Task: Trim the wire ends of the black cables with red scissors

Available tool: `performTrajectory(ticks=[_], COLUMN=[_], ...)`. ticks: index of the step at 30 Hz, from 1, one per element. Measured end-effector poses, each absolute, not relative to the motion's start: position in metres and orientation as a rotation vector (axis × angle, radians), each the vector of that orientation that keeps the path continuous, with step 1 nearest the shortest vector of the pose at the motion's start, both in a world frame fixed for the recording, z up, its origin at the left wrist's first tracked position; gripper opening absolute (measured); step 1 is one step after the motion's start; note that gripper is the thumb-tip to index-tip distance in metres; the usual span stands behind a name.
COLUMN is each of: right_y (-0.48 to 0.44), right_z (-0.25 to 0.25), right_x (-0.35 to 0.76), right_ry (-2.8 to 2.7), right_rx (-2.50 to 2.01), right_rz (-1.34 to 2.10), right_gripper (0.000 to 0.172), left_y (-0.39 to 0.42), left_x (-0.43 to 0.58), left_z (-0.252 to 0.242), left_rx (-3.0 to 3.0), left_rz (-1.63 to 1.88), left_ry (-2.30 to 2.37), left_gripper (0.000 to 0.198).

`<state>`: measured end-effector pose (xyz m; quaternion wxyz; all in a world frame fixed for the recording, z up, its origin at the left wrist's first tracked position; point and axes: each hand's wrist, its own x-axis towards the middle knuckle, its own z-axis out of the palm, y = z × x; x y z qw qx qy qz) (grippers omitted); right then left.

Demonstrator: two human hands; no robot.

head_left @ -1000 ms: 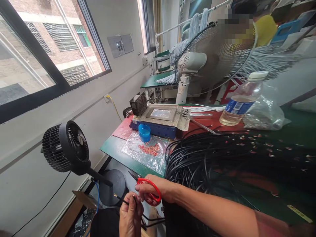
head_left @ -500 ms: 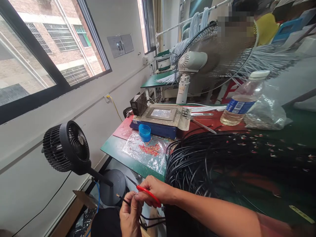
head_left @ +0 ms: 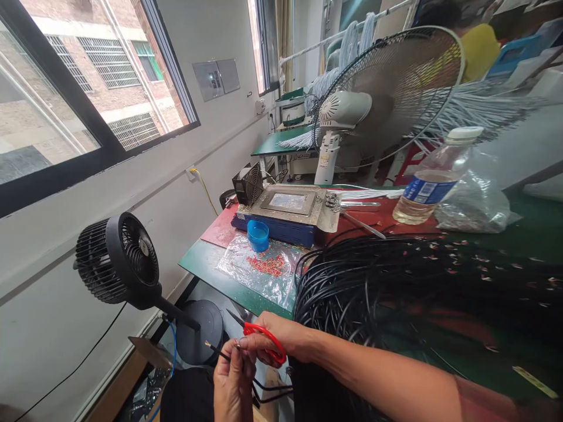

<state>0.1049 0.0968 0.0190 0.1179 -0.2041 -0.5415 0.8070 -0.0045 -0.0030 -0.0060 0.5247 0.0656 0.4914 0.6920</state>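
My left hand (head_left: 231, 375) is closed on a black cable (head_left: 221, 352), whose stripped end with bare wires sticks out to the upper left. Red-handled scissors (head_left: 269, 335) hang in my right hand (head_left: 264, 346), their dark blades pointing up and left, away from the cable. The thumb and forefinger of that hand pinch at the cable beside my left fingertips; what lies between them is too small to make out. More black cable runs down from both hands toward my lap. To the right, a large bundle of black cables (head_left: 338, 287) lies on the green table (head_left: 206, 266).
A blue cup (head_left: 258, 235) and red scraps (head_left: 267, 265) are on a plastic sheet. Behind stands a solder pot (head_left: 285, 211) with a small fan. A bottle (head_left: 424, 181) and plastic bag (head_left: 477, 199) sit at right. A black fan (head_left: 127, 261) stands at left.
The scissors have turned slightly in my right hand, and its fingers are more curled through the red handle. The left hand keeps its hold on the cable, almost unmoved.
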Motion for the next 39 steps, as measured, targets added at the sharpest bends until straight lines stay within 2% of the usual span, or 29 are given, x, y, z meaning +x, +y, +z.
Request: performTrajectory(ticks=[11, 17, 39], right_y=[0.097, 0.097, 0.098], right_z=[0.021, 0.02, 0.018], right_x=[0.104, 0.105, 0.105], right_ry=[-1.492, -1.559, -1.62], right_rx=[-0.612, -0.6, -0.63], right_rz=[2.331, 2.305, 2.233], right_gripper=[0.046, 0.045, 0.045], left_y=[-0.002, -0.002, 0.001], left_x=[-0.014, -0.012, -0.007], left_z=[-0.017, -0.015, -0.007], left_rx=[0.192, 0.204, 0.113], left_rz=[1.594, 1.579, 1.601], left_ry=[1.064, 1.08, 1.182], left_gripper=[0.019, 0.024, 0.026])
